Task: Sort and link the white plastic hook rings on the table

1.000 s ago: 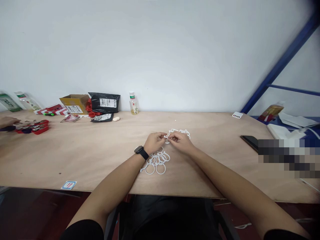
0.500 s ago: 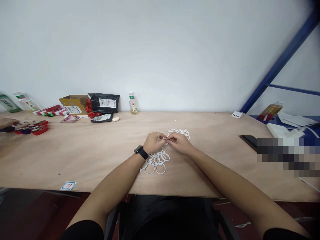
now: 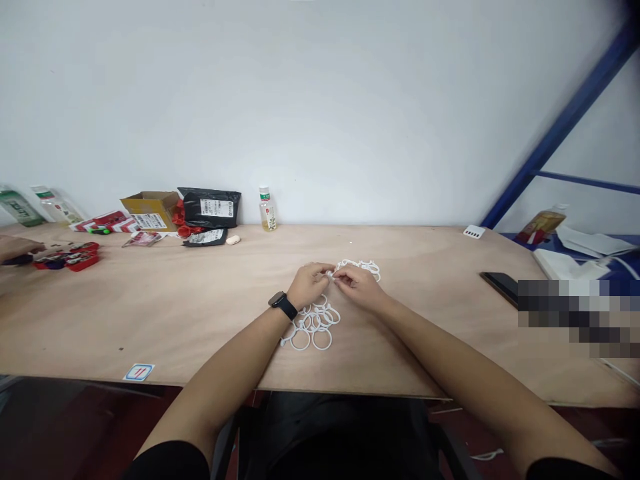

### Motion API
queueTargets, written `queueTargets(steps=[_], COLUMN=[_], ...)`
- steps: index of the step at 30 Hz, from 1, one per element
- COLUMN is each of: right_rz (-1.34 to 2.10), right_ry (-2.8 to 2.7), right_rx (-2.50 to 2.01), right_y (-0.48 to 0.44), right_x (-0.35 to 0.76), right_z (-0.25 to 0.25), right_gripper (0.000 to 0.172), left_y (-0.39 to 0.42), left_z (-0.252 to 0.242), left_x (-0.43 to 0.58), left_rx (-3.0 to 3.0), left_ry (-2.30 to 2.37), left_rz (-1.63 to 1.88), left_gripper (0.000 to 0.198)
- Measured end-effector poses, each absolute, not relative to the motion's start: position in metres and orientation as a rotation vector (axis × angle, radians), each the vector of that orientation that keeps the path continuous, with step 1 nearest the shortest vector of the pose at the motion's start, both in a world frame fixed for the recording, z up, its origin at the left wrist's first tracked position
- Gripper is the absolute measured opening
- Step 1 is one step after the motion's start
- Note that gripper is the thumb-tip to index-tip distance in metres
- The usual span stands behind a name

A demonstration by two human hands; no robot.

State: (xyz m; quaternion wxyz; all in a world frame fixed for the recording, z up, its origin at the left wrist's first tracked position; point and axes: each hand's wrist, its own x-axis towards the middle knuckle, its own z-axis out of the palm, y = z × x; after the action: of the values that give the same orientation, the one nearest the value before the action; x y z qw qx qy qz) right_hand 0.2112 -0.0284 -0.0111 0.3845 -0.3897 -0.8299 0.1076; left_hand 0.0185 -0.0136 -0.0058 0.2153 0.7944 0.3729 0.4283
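Over the middle of the table, my left hand [image 3: 309, 285], with a black watch [image 3: 283, 304] on its wrist, meets my right hand [image 3: 359, 285] fingertip to fingertip. A small part of a white plastic ring [image 3: 330, 274] shows between the fingertips of both hands; the rest of it is hidden by the fingers. Beside my left wrist lies a loose group of white plastic rings [image 3: 322, 339], some overlapping, each with a small knob or eyelet. A second group of white rings [image 3: 370, 267] sits just behind my right hand.
Along the wall stand a clear bottle [image 3: 268, 212], black parcel bags [image 3: 213, 208] and an open cardboard box [image 3: 150, 212]. Another person's hand [image 3: 20, 248] is by red cases [image 3: 83, 259] at far left. A phone [image 3: 500, 288] lies right; a number card [image 3: 139, 372] marks the front edge.
The left fingertips have parted slightly from the right ones, and more of the white piece shows between them. The view has shifted a little; the ring groups lie as before.
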Motion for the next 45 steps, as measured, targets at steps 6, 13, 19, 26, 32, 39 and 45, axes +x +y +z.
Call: queueTargets(steps=[6,13,19,26,32,39,45], right_rz=[-0.083,0.105,0.326,0.662,0.778,0.860,0.897], right_ry=[-2.093,-2.283,-2.283,-2.136,-2.076,-2.015,-2.018], right_rx=[-1.294,-1.056,-1.099,-1.064,-1.020,-1.016,-0.995], right_y=[-0.013,-0.021,-0.027,-0.025,-0.028,-0.024,-0.025], right_x=[0.239,0.227,0.215,0.215,0.213,0.219,0.218], right_z=[-0.010,-0.009,-0.006,-0.008,-0.009,-0.015,-0.014], right_gripper=[0.016,0.014,0.022,0.019,0.026,0.029,0.024], left_y=[-0.008,-0.010,-0.011,-0.014,-0.017,-0.021,-0.021], left_z=[-0.005,-0.008,-0.005,-0.006,0.001,0.003,0.003], left_x=[0.006,0.009,0.012,0.017,0.018,0.019,0.020], left_rx=[2.534,2.557,2.383,2.418,2.452,2.485,2.491], left_ry=[1.087,1.223,1.340,1.255,1.295,1.203,1.177], left_rz=[0.768,0.532,0.864,1.023,1.005,1.063,1.060], left_gripper=[0.036,0.011,0.015,0.021,0.017,0.024,0.023])
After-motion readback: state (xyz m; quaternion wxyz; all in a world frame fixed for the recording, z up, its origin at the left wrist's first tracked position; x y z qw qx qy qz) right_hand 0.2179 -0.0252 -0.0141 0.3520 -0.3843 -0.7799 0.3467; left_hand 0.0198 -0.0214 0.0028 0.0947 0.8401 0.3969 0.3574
